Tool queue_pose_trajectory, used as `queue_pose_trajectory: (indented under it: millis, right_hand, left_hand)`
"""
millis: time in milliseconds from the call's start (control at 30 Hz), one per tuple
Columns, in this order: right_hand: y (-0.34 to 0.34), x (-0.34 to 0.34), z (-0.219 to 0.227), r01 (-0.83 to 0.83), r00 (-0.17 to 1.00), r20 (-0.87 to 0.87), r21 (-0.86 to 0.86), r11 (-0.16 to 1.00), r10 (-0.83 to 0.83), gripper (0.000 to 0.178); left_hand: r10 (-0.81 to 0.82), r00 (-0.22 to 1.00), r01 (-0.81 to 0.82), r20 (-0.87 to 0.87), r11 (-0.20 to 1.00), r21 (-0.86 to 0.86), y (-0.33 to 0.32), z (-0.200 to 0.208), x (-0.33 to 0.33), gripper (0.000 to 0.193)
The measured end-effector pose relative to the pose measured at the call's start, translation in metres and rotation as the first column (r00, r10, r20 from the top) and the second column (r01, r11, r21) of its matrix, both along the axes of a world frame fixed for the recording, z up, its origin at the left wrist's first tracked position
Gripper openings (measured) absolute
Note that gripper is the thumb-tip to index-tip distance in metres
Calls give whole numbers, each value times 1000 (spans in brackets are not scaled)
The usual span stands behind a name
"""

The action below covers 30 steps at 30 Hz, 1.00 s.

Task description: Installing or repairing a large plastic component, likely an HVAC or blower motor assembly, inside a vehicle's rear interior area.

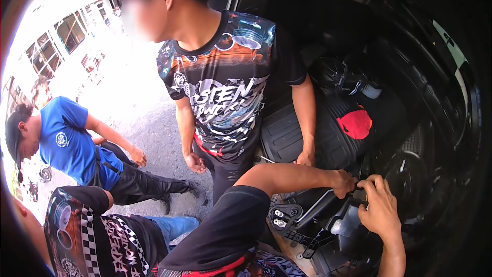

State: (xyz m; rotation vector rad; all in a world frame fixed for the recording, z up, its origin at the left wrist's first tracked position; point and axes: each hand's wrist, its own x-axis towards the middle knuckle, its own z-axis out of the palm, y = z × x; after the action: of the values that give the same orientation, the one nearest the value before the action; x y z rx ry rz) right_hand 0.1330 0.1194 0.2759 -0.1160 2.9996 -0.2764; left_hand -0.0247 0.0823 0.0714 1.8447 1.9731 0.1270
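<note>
My left hand (343,183) reaches across into a dark, open vehicle compartment, its fingers closed; what they hold is hidden. Close beside it, my right hand (380,208) comes up from the lower edge, with fingers and thumb curled round a small dark part (360,194). A long thin metal bar (314,208) slants up toward my left hand; whether they touch, I cannot tell. Below my hands sits a pale, shiny box-like part (349,221). To its left is a black mount with bright metal fittings (279,219).
A red cloth (354,123) lies on a ribbed black plastic panel (297,136). A co-worker in a printed shirt (225,97) stands at the panel's left, one hand (306,158) near its edge. Other people, in a blue shirt (64,125) and a checkered shirt (95,233), are at left.
</note>
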Motion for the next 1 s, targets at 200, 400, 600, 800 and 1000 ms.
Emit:
queue_pose_trajectory:
  millis: [200, 400, 600, 800, 1000]
  right_hand:
    - [6, -12, -2, 382, 903, 101, 256, 888, -418, 38]
    - [2, 1, 3, 49, 996, -69, 19, 999, -47, 43]
    - [3, -11, 6, 478, 861, 86, 196, 856, -501, 39]
    - [5, -5, 2, 42, 992, -117, -6, 999, -43, 41]
    - [-4, -2, 1, 367, 930, -75, 134, 921, -359, 46]
  left_hand:
    - [-67, 994, 62, -82, 996, -63, 3, 17, 2, 54]
    - [-86, 992, 78, -98, 993, -83, 7, 20, -2, 53]
    - [-120, 990, 117, -74, 992, -42, 18, 4, -5, 55]
    - [-86, 992, 78, -93, 993, -85, 17, 9, -5, 53]
    - [-136, 971, 102, -194, 979, -175, 21, 20, 2, 52]
